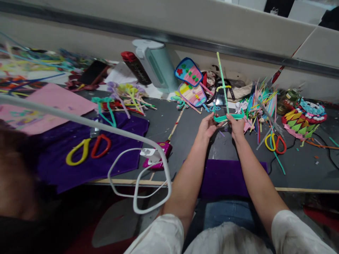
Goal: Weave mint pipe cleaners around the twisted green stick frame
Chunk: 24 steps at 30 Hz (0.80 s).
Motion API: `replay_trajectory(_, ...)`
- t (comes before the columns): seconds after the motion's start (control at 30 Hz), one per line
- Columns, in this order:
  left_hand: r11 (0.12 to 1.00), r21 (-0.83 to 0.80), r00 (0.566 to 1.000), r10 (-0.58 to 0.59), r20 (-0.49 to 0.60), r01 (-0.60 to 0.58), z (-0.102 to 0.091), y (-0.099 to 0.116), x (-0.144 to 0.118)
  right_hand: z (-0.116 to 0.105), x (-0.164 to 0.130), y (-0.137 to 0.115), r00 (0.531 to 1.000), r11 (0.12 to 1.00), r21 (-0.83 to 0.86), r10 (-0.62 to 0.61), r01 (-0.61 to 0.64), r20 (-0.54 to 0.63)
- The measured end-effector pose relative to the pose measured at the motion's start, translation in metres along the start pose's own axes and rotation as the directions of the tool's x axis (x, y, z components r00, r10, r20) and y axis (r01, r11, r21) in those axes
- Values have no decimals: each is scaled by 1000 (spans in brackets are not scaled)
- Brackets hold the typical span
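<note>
1. The left hand (208, 127) and right hand (237, 126) pinch a green strip (222, 119); 1 yellow-green stem (221, 72) extends from it.
2. 1 pair of scissors (86, 151) lies on purple cloth (124, 148).
3. A blue pitcher (160, 67) stands beside a red-capped bottle (137, 68).

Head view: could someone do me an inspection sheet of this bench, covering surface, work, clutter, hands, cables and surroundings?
Surface: dark table, with a purple cloth on its left part.
Work: green bundle off the table; a pale stem rises beside it, attachment unclear.
Clutter: left scissors on the cloth; right scissors near a pile of coloured sticks.
Hands: left hand and right hand both hold the bundle.
Cables: white cable crosses the view's left half; far end not shown.
Surroundings: jug and red-capped bottle behind, near the wall.
</note>
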State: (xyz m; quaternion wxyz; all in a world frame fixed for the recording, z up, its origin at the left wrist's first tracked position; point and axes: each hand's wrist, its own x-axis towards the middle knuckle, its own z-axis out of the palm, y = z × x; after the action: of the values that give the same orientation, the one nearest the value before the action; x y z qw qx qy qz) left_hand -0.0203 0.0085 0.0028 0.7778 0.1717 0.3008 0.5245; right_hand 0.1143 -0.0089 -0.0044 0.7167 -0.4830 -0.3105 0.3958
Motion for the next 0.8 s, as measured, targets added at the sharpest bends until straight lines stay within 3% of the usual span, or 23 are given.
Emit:
replay_trajectory(0.17, 958, 216, 978, 204, -53, -188, 5, -8, 1, 1, -2, 2, 993, 989, -86, -117, 120, 29)
replay_trajectory(0.3, 827, 386, 874, 477, -97, -409, 5, -14, 6, 1, -6, 0, 967, 940, -229, -242, 254, 76)
replay_trajectory(0.37, 790, 416, 833, 540, -123, -451, 3, -14, 8, 2, -10, -3, 955, 912, -282, -280, 297, 100)
replay_trajectory(0.6, 771, 479, 819, 549, -166, -420, 0, -10, 9, 3, -17, -8, 939, 884, -314, -326, 345, 113)
replay_trajectory(0.8, 900, 331, 911, 362, -198, -285, -4, -2, 9, 2, -6, -3, 976, 962, -167, -204, 214, 79)
